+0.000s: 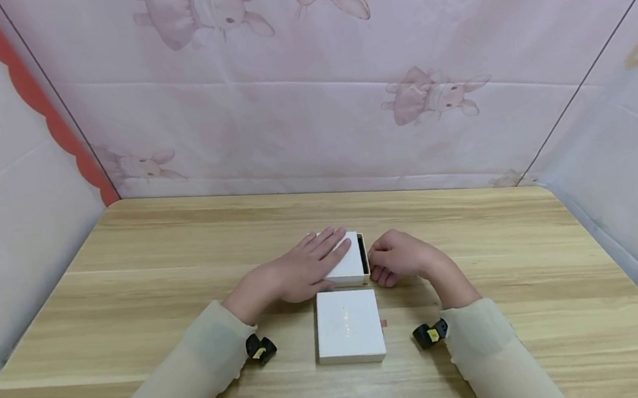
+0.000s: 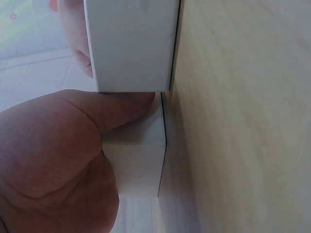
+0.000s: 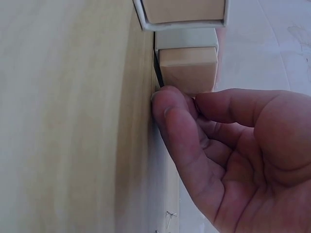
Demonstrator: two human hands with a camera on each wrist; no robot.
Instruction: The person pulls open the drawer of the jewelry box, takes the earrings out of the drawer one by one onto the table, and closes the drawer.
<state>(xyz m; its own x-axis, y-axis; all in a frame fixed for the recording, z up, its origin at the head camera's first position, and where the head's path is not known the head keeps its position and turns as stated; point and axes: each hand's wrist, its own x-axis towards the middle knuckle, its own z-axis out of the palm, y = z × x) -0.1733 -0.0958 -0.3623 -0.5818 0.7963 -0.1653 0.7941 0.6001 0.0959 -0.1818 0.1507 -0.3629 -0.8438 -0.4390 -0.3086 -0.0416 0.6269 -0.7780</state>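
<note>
Two white drawer-style boxes lie on the table, one behind the other. My left hand (image 1: 303,269) holds the far white box (image 1: 352,259), its fingers spread over the top and its thumb against the near side. The box's inner drawer (image 3: 189,73), tan at the end, sticks out a little to the right and shows a dark inside. At that end my right hand (image 1: 401,258) pinches with thumb and curled fingers; the bit between the fingertips is mostly hidden. Nearer to me lies the second white box (image 1: 348,325), with gold lettering and a small pink ribbon tab (image 1: 384,323).
Wood-grain table (image 1: 183,239) under both boxes. Behind it hangs a pink rabbit-print cloth (image 1: 300,129), with pale panels (image 1: 629,147) at the sides. Black straps with yellow marks sit at both wrists.
</note>
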